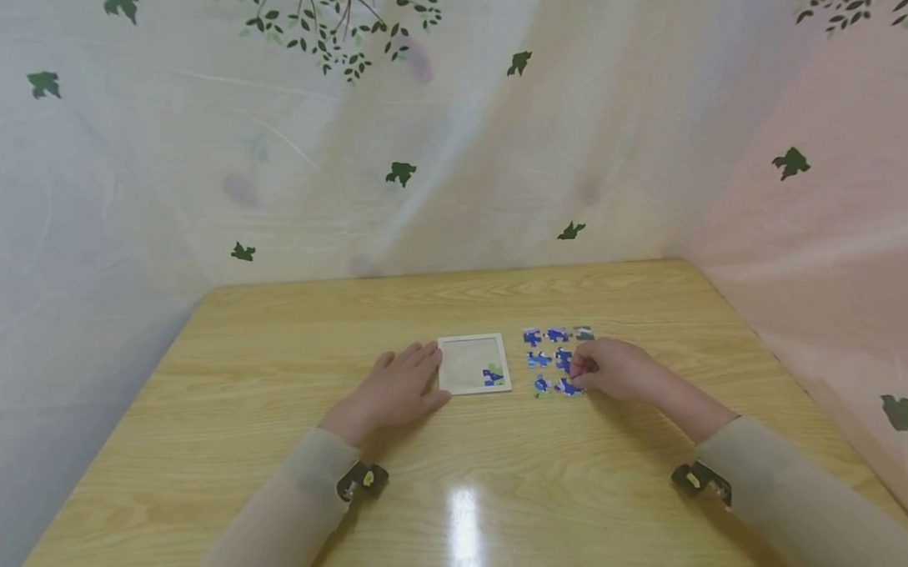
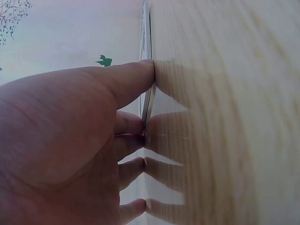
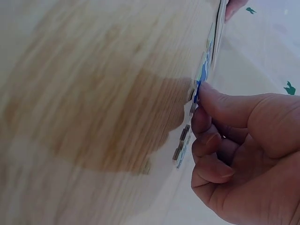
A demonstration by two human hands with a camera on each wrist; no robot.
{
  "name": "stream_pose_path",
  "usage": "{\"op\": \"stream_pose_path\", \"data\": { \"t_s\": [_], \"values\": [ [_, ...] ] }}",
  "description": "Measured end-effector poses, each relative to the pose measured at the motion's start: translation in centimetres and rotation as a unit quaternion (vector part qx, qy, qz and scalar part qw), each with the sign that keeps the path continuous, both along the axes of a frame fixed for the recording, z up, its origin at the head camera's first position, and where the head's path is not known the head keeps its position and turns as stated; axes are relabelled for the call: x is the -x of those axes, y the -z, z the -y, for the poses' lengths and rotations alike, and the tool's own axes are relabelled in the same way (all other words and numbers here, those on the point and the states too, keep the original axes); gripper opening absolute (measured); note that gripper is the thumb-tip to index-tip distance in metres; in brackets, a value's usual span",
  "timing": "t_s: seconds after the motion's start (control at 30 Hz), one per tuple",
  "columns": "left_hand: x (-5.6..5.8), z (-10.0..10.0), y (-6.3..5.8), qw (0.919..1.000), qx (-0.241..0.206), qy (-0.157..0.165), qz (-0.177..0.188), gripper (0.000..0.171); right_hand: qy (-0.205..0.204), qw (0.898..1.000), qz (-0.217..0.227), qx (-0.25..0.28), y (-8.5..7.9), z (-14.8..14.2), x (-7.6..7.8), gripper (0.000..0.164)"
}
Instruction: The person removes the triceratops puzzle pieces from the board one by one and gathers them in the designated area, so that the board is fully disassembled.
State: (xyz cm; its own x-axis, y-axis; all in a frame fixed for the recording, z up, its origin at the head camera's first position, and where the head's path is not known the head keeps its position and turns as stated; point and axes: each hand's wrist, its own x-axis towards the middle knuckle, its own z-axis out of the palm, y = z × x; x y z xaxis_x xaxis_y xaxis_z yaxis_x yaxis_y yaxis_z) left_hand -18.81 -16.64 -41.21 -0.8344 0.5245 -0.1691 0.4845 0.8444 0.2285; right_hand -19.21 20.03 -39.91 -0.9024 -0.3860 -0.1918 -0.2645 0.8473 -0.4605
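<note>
A square puzzle tray (image 1: 505, 361) with a white rim lies flat on the table, with a few joined blue and green puzzle pieces (image 1: 492, 376) in its lower right corner. My left hand (image 1: 400, 385) rests at the tray's left side, fingers extended and thumb by the near corner. In the left wrist view, the thumb (image 2: 133, 82) touches the tray's edge. To the right of the tray, loose jigsaw pieces (image 1: 532, 337) lie in rows. Over their right side, my right hand (image 1: 615, 370) pinches a blue puzzle piece (image 3: 197, 92) between thumb and forefinger, partly hidden by the fingertips.
The wooden table (image 1: 313, 322) has a glossy top that reflects light near its front. A pale curtain (image 1: 464, 133) printed with leaves hangs behind and at the sides. Small dark wrist cameras (image 1: 362, 480) sit on both sleeves.
</note>
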Motion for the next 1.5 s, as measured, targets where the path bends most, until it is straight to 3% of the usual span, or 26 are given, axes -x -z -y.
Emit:
{"op": "stream_pose_path", "data": {
  "t_s": [0.33,0.67,0.87,1.1,1.5],
  "values": [
    [0.0,0.1,0.2,1.0,0.001,-0.002,0.001,0.078,0.003,1.0,-0.006,-0.002,0.1,0.1,0.0,0.01],
    [0.1,0.1,0.4,1.0,0.007,-0.003,0.0,0.079,0.026,0.999,0.001,0.047,-0.7,0.2,0.8,0.008],
    [0.1,0.0,0.4,1.0,0.006,-0.002,-0.001,0.079,0.025,0.998,-0.034,0.048,-1.5,2.2,1.6,0.007],
    [0.3,0.0,0.6,1.0,0.004,-0.001,-0.001,0.08,-0.011,0.996,-0.045,0.073,-1.4,5.5,2.2,0.005],
    [0.6,0.1,1.0,0.9999,0.01,-0.008,-0.007,0.081,-0.034,0.996,0.002,0.086,-0.6,8.8,3.2,0.02]
  ]
}}
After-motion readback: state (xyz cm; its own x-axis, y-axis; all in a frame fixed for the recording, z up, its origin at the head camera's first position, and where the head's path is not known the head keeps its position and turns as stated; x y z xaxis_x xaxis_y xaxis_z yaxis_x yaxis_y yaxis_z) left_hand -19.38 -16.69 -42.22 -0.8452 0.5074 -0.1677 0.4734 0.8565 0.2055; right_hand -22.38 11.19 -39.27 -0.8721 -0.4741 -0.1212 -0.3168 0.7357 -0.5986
